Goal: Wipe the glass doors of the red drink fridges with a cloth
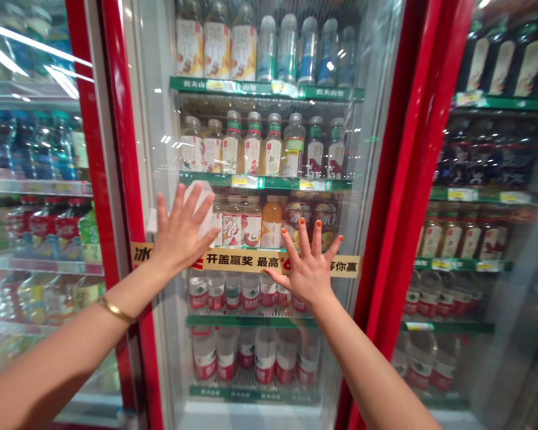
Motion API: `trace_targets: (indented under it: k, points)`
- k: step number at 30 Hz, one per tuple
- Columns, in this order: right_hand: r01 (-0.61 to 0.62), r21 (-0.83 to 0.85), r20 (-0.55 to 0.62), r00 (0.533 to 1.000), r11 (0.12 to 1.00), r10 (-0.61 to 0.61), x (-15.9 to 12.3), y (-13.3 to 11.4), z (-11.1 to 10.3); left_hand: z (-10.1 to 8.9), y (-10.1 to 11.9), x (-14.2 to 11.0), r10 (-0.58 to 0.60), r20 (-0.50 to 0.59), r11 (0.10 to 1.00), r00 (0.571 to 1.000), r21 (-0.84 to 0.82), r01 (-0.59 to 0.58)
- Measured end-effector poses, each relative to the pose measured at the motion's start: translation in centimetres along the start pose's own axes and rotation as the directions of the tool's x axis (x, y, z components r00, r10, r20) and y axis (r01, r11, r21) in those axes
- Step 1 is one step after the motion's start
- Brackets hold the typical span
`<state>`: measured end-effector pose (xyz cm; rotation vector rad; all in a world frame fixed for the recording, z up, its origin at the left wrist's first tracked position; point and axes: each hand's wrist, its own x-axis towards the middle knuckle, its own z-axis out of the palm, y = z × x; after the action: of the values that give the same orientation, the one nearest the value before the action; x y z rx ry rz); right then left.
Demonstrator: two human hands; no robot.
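Note:
My left hand (179, 233), a gold bangle (115, 309) on its wrist, is stretched out flat with fingers apart toward the glass door (155, 143) of a drinks fridge. A white cloth or paper wipe (204, 200) shows between and beside its fingers, seemingly pressed flat under the hand; its exact kind is unclear. My right hand (311, 263), with orange nails, spreads its fingers in front of the same door and holds nothing. Both hands partly cover a beige strip (240, 261) with dark and red lettering. Whether the right palm touches the glass I cannot tell.
Behind the glass, green-edged shelves (269, 181) carry rows of bottles (253, 146). Red door frames (399, 197) border the door. More stocked fridges stand at both sides, with blue-capped bottles (60, 143) at left and dark bottles (502, 60) at right.

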<state>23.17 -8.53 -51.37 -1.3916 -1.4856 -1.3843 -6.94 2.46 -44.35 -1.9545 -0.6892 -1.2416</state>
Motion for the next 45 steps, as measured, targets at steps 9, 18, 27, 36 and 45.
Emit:
trace_targets:
  k: [9, 18, 27, 36, 45]
  points:
    - [0.032, -0.027, -0.047, 0.998, 0.999, -0.033, -0.1, 0.1, 0.5, 1.2, 1.9, -2.8, 0.394, 0.122, 0.917, 0.911, 0.021, -0.399]
    - [-0.079, -0.059, -0.045, 0.996, 0.995, 0.076, -0.4, -0.2, 0.6, 1.6, 5.9, 3.5, 0.23, 0.077, 0.972, 0.97, -0.064, -0.225]
    - [-0.075, -0.079, -0.041, 0.997, 0.994, 0.072, -0.3, -0.2, 0.5, 0.5, -1.9, -1.7, 0.046, 0.013, 0.997, 0.999, -0.065, -0.045]
    - [-0.082, -0.112, -0.044, 0.996, 0.99, 0.077, -0.6, 0.0, 0.4, 3.0, 6.4, -6.4, 0.375, 0.047, 0.927, 0.926, 0.005, -0.375]
    - [-0.072, -0.068, -0.057, 0.996, 0.995, 0.068, -0.8, 0.1, 0.7, 2.2, 2.3, -5.6, -0.164, -0.062, 0.986, 0.985, 0.025, 0.166]
